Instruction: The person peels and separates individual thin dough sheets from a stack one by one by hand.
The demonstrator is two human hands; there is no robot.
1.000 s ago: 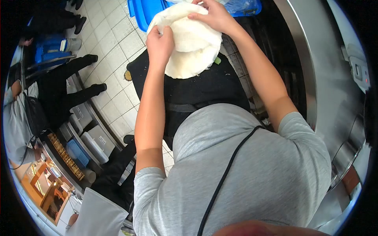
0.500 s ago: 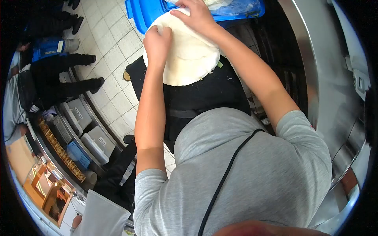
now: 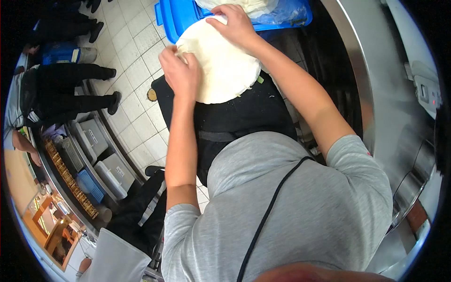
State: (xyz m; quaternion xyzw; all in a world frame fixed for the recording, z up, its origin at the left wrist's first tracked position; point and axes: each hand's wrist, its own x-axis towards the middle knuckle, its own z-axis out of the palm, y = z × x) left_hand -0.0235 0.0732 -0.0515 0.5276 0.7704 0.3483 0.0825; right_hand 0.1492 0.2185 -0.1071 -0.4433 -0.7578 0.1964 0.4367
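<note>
A large, round, pale white sheet (image 3: pixel 225 66), like thin flatbread or dough, lies over my dark-clad lap, with ragged layers along its lower right edge. I cannot tell exactly what it is. My left hand (image 3: pixel 181 75) is at its left edge, fingers curled and thumb bent over it. At the far top edge, my right hand (image 3: pixel 235 28) grips the rim, fingers over the edge and thumb on the surface. Just beyond is a blue crate (image 3: pixel 176 19) with a clear plastic bag (image 3: pixel 286 11) and more pale, layered pieces in it.
A small green scrap (image 3: pixel 260 80) is on my lap. On the right runs a metal counter (image 3: pixel 357 56). To the left are a tiled floor (image 3: pixel 136 51), people in dark trousers (image 3: pixel 80 89), and shelves with grey lidded bins (image 3: pixel 115 174).
My left hand has slid outward and down along the left edge, its fingers loosening slightly. My right hand stays at the top edge. The sheet's surface looks flatter now.
</note>
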